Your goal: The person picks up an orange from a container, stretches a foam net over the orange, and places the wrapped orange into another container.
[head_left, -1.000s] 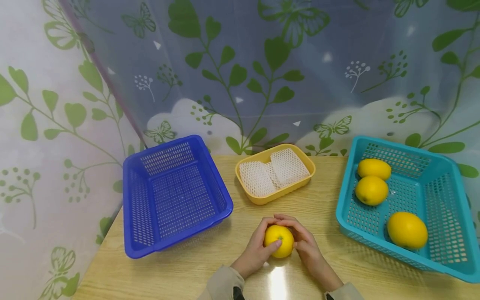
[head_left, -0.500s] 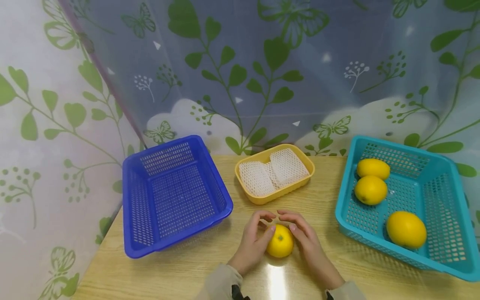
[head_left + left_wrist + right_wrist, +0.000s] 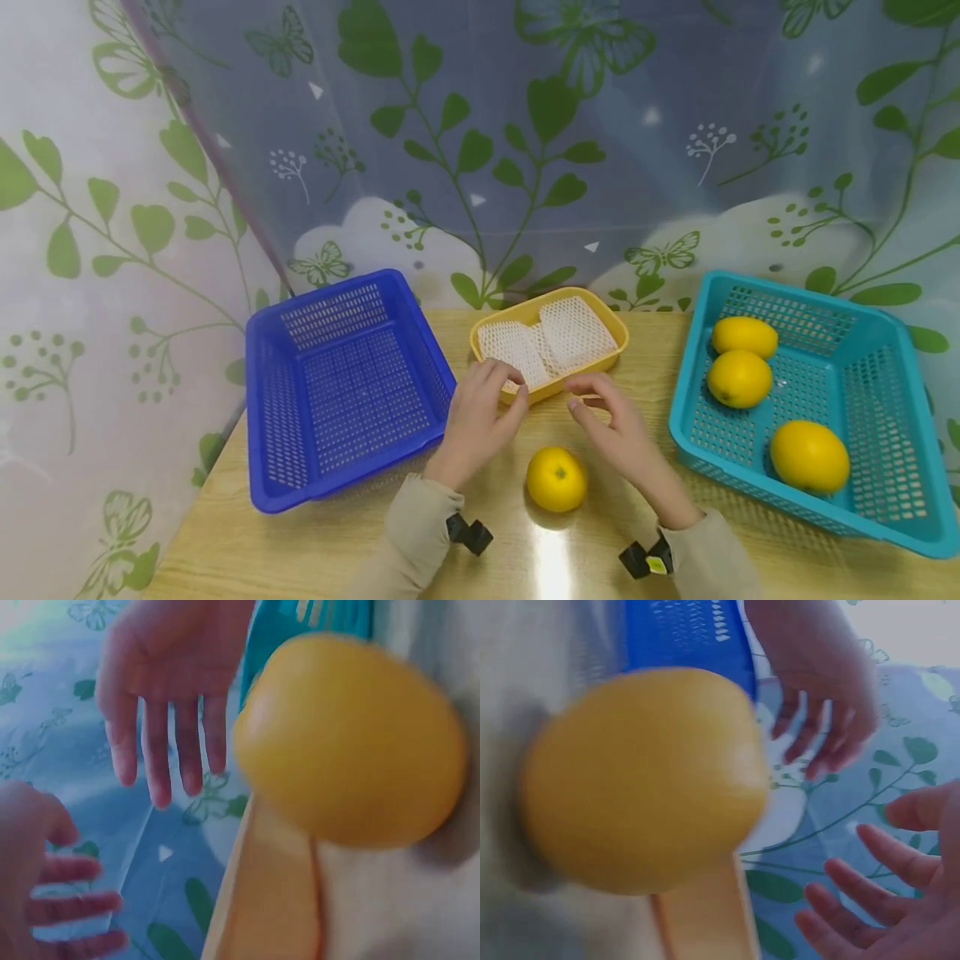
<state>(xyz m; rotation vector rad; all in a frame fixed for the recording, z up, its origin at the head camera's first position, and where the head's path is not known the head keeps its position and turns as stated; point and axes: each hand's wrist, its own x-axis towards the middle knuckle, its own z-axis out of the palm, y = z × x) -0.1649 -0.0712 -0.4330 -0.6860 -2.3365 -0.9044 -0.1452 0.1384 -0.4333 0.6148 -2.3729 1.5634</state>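
A yellow lemon [image 3: 557, 479] lies on the wooden table between my forearms, touched by neither hand. My left hand [image 3: 480, 412] hovers at the near edge of the yellow tray [image 3: 517, 398], fingers loosely bent and holding nothing. Opposite it, my right hand [image 3: 618, 429] is likewise bare, palm turned inward. Folded white foam nets [image 3: 577, 333] lie in the tray, partly behind the left fingers. The left wrist view has the lemon [image 3: 352, 742] large and close, apart from both hands. In the right wrist view, the fingers of my right hand [image 3: 900, 877] are spread.
On the left stands a blue perforated basket [image 3: 255, 408] with nothing in it. A turquoise basket [image 3: 690, 400] at the right contains three lemons [image 3: 810, 457]. Behind the table hangs a leaf-patterned curtain [image 3: 480, 150].
Both hands have let go of the lemon, parted, and moved forward toward the yellow tray. The lemon stays on the table in nearly the same place.
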